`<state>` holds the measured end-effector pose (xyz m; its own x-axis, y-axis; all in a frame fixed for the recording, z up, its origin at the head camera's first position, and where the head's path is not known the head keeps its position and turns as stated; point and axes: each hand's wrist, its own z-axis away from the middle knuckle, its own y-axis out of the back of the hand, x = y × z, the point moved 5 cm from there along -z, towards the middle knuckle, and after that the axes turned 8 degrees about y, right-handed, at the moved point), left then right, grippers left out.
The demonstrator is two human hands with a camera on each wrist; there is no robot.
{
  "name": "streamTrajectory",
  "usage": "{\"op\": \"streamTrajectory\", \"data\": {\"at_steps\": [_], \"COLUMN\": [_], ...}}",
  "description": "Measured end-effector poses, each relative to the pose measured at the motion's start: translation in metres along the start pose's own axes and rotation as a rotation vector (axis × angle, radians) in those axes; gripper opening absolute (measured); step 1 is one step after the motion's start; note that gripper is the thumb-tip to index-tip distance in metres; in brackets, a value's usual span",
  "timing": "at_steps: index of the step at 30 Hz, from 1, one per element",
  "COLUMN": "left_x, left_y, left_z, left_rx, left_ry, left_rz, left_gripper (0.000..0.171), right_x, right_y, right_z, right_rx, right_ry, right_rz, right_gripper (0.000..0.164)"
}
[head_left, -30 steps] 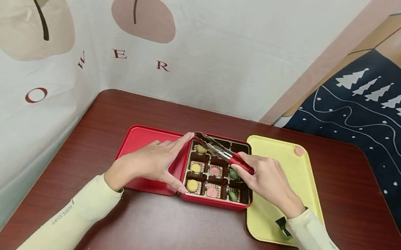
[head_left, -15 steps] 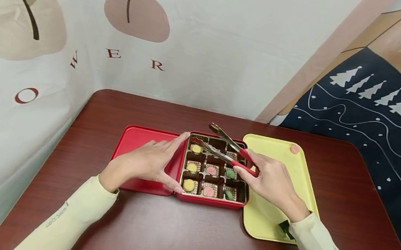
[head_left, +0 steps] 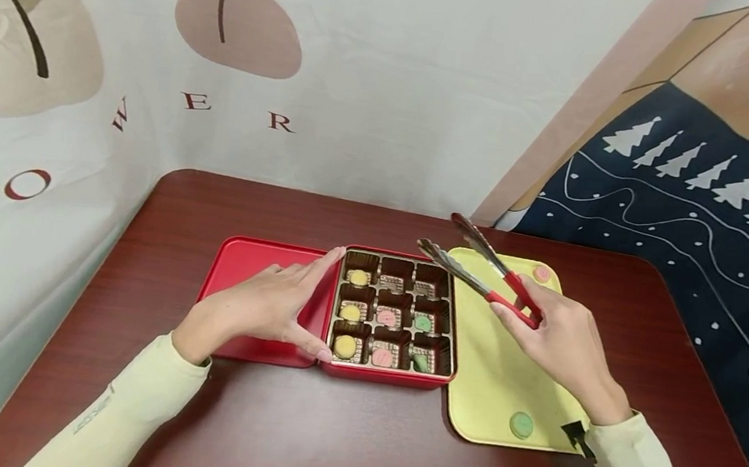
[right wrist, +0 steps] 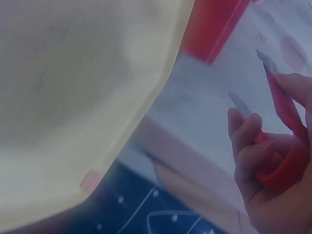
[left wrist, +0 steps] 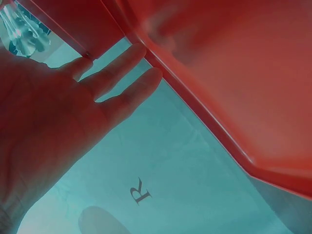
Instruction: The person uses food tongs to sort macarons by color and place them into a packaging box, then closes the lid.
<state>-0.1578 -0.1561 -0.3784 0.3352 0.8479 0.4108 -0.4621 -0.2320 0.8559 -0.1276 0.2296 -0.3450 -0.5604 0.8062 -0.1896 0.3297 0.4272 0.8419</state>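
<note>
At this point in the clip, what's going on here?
A person's right hand holds red-handled tongs, spread apart with nothing between the tips. Their left hand spans the left side of a red box. Seven of its nine compartments hold small yellow, pink or green pieces. On the yellow tray lie a pink piece and a green piece.

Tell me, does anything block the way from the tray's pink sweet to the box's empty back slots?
Only the spread tongs, held in the right hand, reach across between that pink sweet and the box in the head view. Otherwise just bare tray and rims.
</note>
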Motion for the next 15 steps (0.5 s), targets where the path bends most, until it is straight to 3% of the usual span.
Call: {"op": "streamTrajectory", "data": {"at_steps": [8,15], "left_x": [-0.002,-0.002], "left_y": [-0.002,0.000], "left_z": [0.000,0.000], "left_rx": [-0.005,0.012], "left_ry": [0.008,-0.012], "left_rz": [0.014,0.011], "left_gripper": [0.153,0.153], "right_x": [0.028,0.051], "right_y": [0.016,0.022], "right_z": [0.020,0.038], "right_rx": [-0.008,-0.016], "right_ry": [-0.119,-0.194], "right_rz": [0.049,0.070], "right_gripper": [0.066,0.060]}}
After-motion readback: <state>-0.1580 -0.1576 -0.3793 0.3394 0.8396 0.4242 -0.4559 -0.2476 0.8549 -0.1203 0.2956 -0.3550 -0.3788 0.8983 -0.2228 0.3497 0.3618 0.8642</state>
